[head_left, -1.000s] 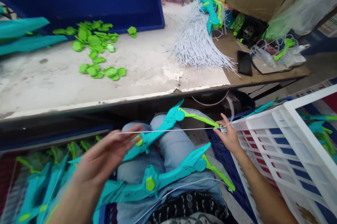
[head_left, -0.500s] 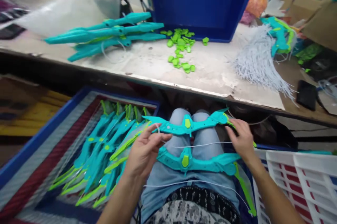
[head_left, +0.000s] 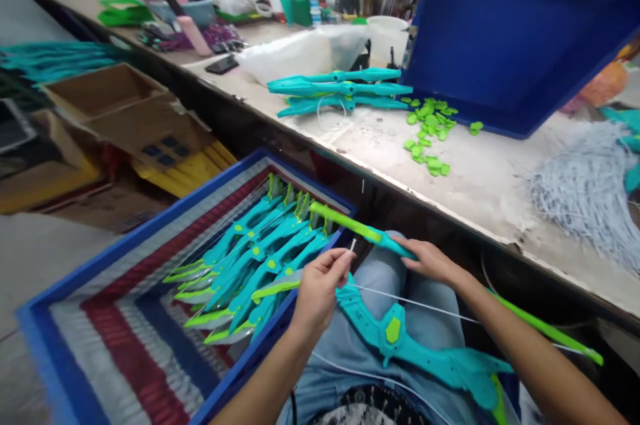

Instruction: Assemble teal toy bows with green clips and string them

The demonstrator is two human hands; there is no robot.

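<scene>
My left hand [head_left: 323, 282] pinches the end of a white string [head_left: 417, 299], with a short tip poking up above the fingertips. The string runs rightward until my right forearm hides it. My right hand [head_left: 427, 258] is closed around the teal body of a toy bow [head_left: 387, 240], whose lime-green limb [head_left: 345, 221] points left over the crate's edge. Across my lap lies a second teal toy bow [head_left: 425, 353] with a lime centre piece [head_left: 393, 330]. To the left, several finished-looking toy bows [head_left: 257, 252] lie in a row inside a blue-rimmed crate [head_left: 150, 225].
On the worktable [head_left: 365, 138] are stacked teal bow parts [head_left: 345, 88], scattered lime plastic pieces [head_left: 429, 122], a tilted blue bin [head_left: 510, 32] and a bundle of white strings [head_left: 580, 178]. A phone [head_left: 221, 64] lies farther left. Cardboard boxes [head_left: 135, 112] stand beyond the crate.
The view has swung left. The bow in my right hand has turned, its green limb now extending left toward the crate. My left hand's fingers have closed into a tighter pinch on the string.
</scene>
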